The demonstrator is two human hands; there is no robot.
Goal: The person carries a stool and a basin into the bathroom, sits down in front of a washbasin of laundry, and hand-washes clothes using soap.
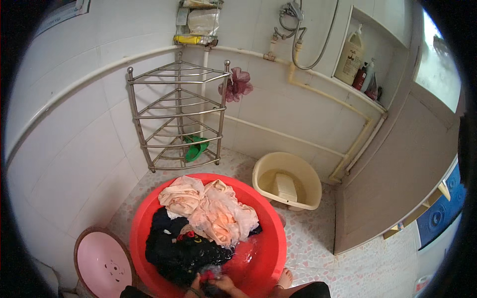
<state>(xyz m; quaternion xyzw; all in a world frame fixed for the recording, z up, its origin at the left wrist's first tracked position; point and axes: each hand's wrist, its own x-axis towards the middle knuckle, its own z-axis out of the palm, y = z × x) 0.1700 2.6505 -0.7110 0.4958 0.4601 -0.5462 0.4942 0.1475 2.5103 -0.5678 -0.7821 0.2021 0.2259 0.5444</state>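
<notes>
A large red plastic tub [274,231] stands before me with water in it. Inside, peach-coloured fabric [220,212] is heaped at the back, and wet black clothing [179,253] lies at the front left. Near the tub's front edge my left hand [196,285] and my right hand [223,284] are close together on a dark, wet cloth [212,288] with a red part between them. Water blurs the cloth around my fingers. A small red patch shows on the black clothing.
A beige basin [318,186] with water and a ridged washboard [286,187] stands behind right. A pink basin [102,260] leans at the left. Behind the tub is a metal corner rack [182,115] holding a green slipper [196,151]. A grey door [391,167] stands at the right.
</notes>
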